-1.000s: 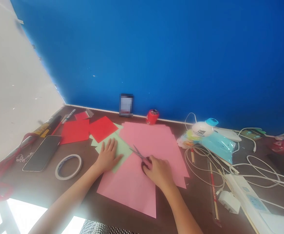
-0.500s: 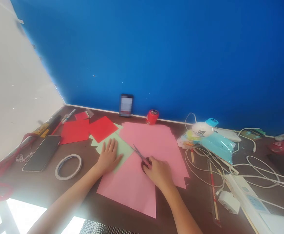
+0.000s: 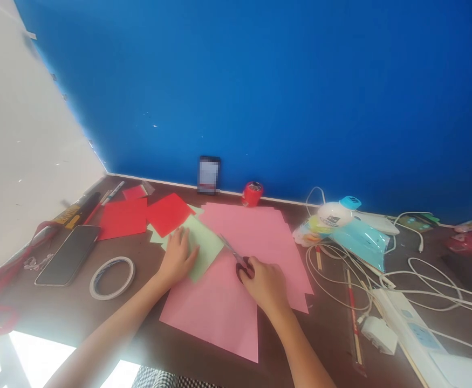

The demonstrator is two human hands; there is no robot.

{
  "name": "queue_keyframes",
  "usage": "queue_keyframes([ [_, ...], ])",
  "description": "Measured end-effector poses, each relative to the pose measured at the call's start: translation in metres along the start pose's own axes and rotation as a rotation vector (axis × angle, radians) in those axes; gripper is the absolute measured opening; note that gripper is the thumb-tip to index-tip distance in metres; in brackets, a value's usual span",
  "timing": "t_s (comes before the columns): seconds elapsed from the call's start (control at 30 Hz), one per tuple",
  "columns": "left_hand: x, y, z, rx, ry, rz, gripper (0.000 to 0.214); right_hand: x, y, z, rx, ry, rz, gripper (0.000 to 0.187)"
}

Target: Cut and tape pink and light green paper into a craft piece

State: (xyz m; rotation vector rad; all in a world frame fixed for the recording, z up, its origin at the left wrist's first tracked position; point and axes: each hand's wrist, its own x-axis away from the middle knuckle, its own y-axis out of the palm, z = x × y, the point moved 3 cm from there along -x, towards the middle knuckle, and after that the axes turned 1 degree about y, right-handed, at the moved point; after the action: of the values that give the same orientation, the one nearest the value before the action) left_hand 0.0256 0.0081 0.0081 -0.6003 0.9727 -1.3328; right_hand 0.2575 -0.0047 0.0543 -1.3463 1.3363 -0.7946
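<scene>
A light green sheet of paper (image 3: 203,242) lies partly under my left hand (image 3: 179,257), whose fingers are bent at its left edge with the thumb on top. The sheet's upper corner overlaps a red sheet (image 3: 169,213). My right hand (image 3: 267,283) holds a pair of scissors (image 3: 239,260) by the dark handles, the blades pointing up and left and nearly together. Their tips are near the green sheet's right corner. Beneath both hands are pink sheets of paper (image 3: 223,318), spread over the table.
On the left are a roll of tape (image 3: 112,277), a phone (image 3: 69,256) and another red sheet (image 3: 123,218). A red jar (image 3: 252,194) stands behind the pink paper. Rightward are a white bottle with a blue cap (image 3: 335,214), tangled cables, a paintbrush (image 3: 354,318) and a power strip (image 3: 409,323).
My left fingers have bent and drawn in, and the green sheet has shifted, its upper corner now over the red sheet. The scissors' blades have come closer together.
</scene>
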Motion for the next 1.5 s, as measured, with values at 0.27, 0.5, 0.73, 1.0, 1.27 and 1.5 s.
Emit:
queue_keyframes([
  [0.27,-0.012,-0.017,-0.017,0.432,-0.203,0.156,0.077,0.003,-0.006,-0.002,-0.025,-0.194,0.326,0.008],
  [0.5,-0.025,-0.013,-0.040,0.418,-0.132,0.020,0.069,0.005,-0.007,-0.006,-0.072,-0.322,0.418,0.004],
  [0.73,-0.021,-0.008,-0.025,0.043,0.139,-0.079,0.063,0.006,-0.008,-0.010,-0.075,-0.349,0.292,0.010],
  [1.0,-0.021,-0.005,-0.025,0.078,0.239,-0.095,0.058,0.007,-0.011,-0.015,-0.094,-0.420,0.282,0.014],
  [1.27,-0.023,-0.004,-0.029,0.234,0.152,-0.042,0.036,0.007,-0.012,-0.014,-0.094,-0.408,0.277,0.012],
  [1.5,-0.029,-0.019,-0.037,0.339,0.026,0.146,0.025,0.001,-0.003,-0.002,-0.024,-0.237,0.076,0.012],
])
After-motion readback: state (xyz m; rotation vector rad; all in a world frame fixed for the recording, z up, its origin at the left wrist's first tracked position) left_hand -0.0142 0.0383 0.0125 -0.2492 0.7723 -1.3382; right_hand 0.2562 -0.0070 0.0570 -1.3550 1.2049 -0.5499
